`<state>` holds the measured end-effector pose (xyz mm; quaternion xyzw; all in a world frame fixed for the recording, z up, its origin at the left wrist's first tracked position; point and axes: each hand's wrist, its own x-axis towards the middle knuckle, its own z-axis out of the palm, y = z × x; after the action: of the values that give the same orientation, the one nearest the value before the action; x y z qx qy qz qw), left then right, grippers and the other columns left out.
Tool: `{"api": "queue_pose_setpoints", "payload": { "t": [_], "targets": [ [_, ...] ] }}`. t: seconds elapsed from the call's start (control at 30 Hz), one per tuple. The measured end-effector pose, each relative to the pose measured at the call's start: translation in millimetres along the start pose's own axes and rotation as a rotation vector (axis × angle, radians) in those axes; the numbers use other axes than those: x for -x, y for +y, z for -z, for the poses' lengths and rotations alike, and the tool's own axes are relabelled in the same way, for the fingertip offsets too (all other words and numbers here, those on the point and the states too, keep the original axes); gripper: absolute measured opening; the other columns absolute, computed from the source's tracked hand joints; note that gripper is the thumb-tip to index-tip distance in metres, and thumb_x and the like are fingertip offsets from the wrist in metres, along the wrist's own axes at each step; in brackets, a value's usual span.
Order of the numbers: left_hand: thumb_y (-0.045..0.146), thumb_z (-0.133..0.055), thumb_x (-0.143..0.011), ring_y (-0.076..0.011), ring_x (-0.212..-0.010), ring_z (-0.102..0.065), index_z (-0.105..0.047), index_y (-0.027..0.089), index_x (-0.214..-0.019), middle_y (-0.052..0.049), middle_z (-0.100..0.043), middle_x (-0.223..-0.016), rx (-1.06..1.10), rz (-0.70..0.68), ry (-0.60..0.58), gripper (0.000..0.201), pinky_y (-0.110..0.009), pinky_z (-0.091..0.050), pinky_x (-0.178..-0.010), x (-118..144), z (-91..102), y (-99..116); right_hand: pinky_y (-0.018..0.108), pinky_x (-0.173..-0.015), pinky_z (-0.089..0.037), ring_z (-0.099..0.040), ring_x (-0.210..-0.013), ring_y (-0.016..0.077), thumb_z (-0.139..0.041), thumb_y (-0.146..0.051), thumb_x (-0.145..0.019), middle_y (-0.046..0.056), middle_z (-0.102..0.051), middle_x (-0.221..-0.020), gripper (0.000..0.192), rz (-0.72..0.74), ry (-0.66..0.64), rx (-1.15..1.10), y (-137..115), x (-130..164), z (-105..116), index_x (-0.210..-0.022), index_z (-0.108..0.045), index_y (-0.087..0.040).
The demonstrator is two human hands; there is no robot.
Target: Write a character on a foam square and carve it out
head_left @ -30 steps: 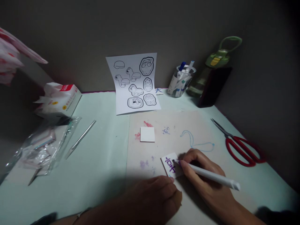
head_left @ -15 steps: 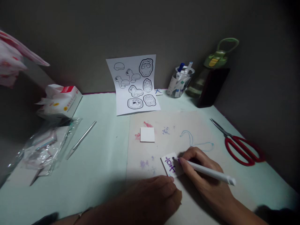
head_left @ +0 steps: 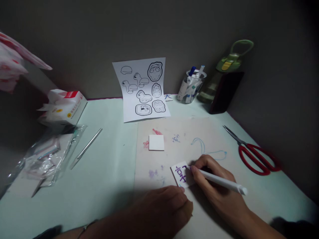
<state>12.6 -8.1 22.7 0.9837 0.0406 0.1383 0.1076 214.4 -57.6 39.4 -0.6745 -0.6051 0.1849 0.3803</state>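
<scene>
My right hand (head_left: 216, 181) is closed round a white marker pen (head_left: 221, 181), its tip on a small white square card (head_left: 177, 179). Purple strokes of a written character stand on this card, which lies tilted on a stained beige sheet (head_left: 147, 182). My left hand (head_left: 169, 205) has its fingers curled, with a fingertip pressed at the card's lower edge; its thumb is mostly hidden. Farther up the sheet lies a second, blank white square card (head_left: 156, 142).
A sheet of printed line drawings (head_left: 144, 89) leans on the back wall. Nearby are a cup of markers (head_left: 191, 88), a green bottle (head_left: 209, 84) and a dark phone (head_left: 225, 94). Red-handled scissors (head_left: 254, 156) lie right; a craft knife (head_left: 87, 147), plastic bag (head_left: 54, 152) and tissue pack (head_left: 67, 106) left.
A short purple stroke now shows at the card's upper right. The marker's tip has shifted slightly right, and its rear end sits a little farther left. My left hand stays put.
</scene>
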Motion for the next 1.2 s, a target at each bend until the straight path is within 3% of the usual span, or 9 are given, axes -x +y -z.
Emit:
{"api": "queue_pose_setpoints", "payload": {
  "t": [0.1, 0.27, 0.47, 0.9, 1.2],
  "targets": [
    [0.013, -0.054, -0.099, -0.0162, -0.092, -0.06, -0.057, 0.013, -0.104, -0.004, -0.063, -0.098, 0.063, 0.028, -0.002, 0.006, -0.025, -0.054, -0.082, -0.4, 1.6, 0.5, 0.027, -0.052, -0.044, -0.055, -0.056, 0.0135, -0.055, -0.026, -0.094, -0.002, -0.06, -0.067, 0.016, -0.001, 0.01, 0.006, 1.0, 0.6, 0.5, -0.078, -0.051, -0.024],
    [0.01, -0.05, -0.1, -0.0162, -0.092, -0.058, -0.059, 0.011, -0.107, -0.005, -0.063, -0.095, 0.062, 0.018, 0.028, 0.012, -0.024, -0.052, -0.085, -0.4, -0.2, 1.1, 0.027, -0.051, -0.043, -0.053, -0.055, 0.013, -0.055, -0.027, -0.094, -0.003, -0.058, -0.066, 0.018, 0.013, -0.016, 0.008, 0.2, 0.4, 1.5, -0.078, -0.05, -0.024],
    [0.012, -0.053, -0.099, -0.0165, -0.087, -0.058, -0.058, 0.013, -0.107, -0.003, -0.062, -0.096, 0.073, 0.031, -0.044, 0.009, -0.026, -0.053, -0.078, -0.2, -1.8, 0.8, 0.027, -0.051, -0.042, -0.052, -0.056, 0.0129, -0.053, -0.027, -0.096, -0.003, -0.058, -0.066, 0.019, 0.017, -0.068, -0.048, -1.9, 2.8, 2.2, -0.077, -0.05, -0.024],
    [0.009, -0.048, -0.1, -0.0163, -0.086, -0.057, -0.059, 0.013, -0.104, -0.004, -0.061, -0.094, 0.084, 0.029, -0.008, 0.012, -0.027, -0.052, -0.078, 0.3, -1.1, 1.0, 0.027, -0.049, -0.039, -0.048, -0.054, 0.0124, -0.051, -0.027, -0.097, -0.003, -0.053, -0.065, 0.021, 0.038, -0.063, -0.025, -3.7, 2.6, 4.4, -0.077, -0.045, -0.024],
    [0.012, -0.057, -0.098, -0.0153, -0.085, -0.055, -0.059, 0.013, -0.105, -0.003, -0.061, -0.094, 0.069, 0.037, -0.052, 0.008, -0.027, -0.051, -0.076, -1.9, 3.1, 1.0, 0.025, -0.047, -0.038, -0.046, -0.052, 0.0116, -0.05, -0.028, -0.097, -0.005, -0.052, -0.062, 0.022, 0.011, -0.105, -0.044, -4.4, 6.2, 7.9, -0.076, -0.045, -0.025]
  ]
}}
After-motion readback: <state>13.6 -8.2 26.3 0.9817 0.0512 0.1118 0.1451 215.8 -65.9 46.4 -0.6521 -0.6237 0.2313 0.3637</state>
